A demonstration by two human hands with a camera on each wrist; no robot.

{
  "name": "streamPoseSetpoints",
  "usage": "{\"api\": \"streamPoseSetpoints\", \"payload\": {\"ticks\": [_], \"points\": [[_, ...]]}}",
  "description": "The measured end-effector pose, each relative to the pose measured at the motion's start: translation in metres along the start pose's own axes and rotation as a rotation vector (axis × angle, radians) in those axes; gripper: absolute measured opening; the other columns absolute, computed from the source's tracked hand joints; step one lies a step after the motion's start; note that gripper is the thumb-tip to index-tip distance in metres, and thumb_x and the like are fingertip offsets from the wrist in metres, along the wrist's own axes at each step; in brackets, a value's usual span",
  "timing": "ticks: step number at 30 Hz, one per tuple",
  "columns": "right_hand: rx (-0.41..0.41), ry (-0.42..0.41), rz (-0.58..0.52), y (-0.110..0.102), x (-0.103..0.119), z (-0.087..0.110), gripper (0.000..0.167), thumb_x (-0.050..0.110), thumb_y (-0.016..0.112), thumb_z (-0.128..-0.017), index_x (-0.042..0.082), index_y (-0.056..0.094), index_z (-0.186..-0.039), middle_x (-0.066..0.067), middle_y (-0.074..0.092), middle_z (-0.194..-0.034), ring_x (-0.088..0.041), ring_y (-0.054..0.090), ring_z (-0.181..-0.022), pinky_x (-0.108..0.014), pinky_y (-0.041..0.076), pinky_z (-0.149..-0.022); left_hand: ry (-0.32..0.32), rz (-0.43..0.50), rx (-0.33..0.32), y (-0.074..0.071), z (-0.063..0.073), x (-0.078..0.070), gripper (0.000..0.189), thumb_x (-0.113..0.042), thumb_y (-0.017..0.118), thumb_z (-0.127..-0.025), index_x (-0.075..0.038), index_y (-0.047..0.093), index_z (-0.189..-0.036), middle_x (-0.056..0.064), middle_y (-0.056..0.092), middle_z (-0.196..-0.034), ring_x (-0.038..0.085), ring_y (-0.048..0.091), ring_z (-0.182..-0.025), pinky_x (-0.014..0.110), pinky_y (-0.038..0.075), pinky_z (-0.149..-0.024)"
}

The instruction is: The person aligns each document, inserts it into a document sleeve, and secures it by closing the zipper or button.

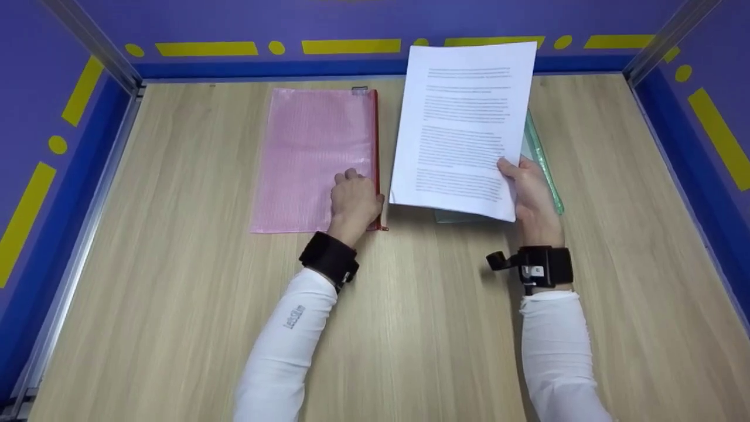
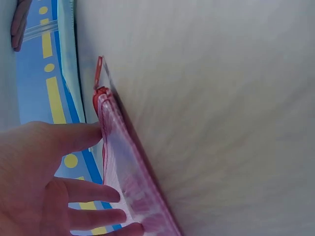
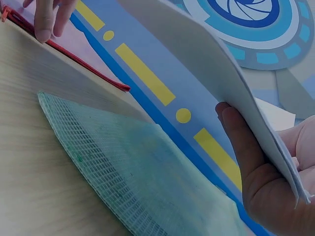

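A pink zip pouch (image 1: 310, 146) lies flat on the left, its red zipper (image 1: 375, 129) along the right side. My left hand (image 1: 354, 199) rests on its lower right corner. In the left wrist view the thumb touches the zipper edge near the red zip pull (image 2: 99, 71), and the fingers stretch over the pouch. My right hand (image 1: 534, 190) holds a sheaf of printed paper (image 1: 463, 129), thumb on the printed face and fingers behind. The sheaf is raised over a green mesh zip pouch (image 3: 123, 162), hiding most of it in the head view.
The light wood table (image 1: 433, 328) is bounded by a purple and blue back wall (image 1: 351, 23) with yellow marks. Similar panels stand at the left and right. Black camera straps (image 1: 329, 258) are round both wrists, over white sleeves.
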State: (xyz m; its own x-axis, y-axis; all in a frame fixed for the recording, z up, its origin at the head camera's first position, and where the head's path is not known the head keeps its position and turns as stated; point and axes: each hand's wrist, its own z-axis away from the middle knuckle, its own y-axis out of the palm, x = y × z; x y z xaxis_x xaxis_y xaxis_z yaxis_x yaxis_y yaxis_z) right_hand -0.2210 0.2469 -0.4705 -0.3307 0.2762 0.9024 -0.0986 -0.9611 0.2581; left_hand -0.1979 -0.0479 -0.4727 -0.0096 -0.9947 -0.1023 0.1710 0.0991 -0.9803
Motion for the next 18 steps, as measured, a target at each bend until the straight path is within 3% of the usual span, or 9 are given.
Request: {"api": "streamPoseSetpoints", "payload": {"ticks": [8, 18], "points": [[-0.002, 0.006, 0.015, -0.0022, 0.0021, -0.0007, 0.045, 0.017, 0.050, -0.103, 0.003, 0.044, -0.145, -0.002, 0.074, -0.108, -0.015, 0.072, -0.097, -0.024, 0.058, -0.077, 0.006, 0.008, 0.005, 0.0012, 0.0009, -0.0056, 0.040, -0.035, 0.059, -0.095, 0.000, 0.071, -0.110, 0.017, 0.063, -0.114, 0.032, 0.058, -0.106, 0.039, 0.058, -0.079], [0.006, -0.003, 0.035, -0.0016, 0.0004, 0.0004, 0.044, 0.018, 0.048, -0.103, 0.005, 0.045, -0.145, -0.005, 0.071, -0.117, -0.016, 0.071, -0.103, -0.025, 0.057, -0.079, 0.048, -0.012, -0.004, 0.0021, -0.0010, -0.0035, 0.034, -0.031, 0.057, -0.096, -0.002, 0.073, -0.105, 0.017, 0.065, -0.112, 0.034, 0.060, -0.104, 0.040, 0.058, -0.078]]}}
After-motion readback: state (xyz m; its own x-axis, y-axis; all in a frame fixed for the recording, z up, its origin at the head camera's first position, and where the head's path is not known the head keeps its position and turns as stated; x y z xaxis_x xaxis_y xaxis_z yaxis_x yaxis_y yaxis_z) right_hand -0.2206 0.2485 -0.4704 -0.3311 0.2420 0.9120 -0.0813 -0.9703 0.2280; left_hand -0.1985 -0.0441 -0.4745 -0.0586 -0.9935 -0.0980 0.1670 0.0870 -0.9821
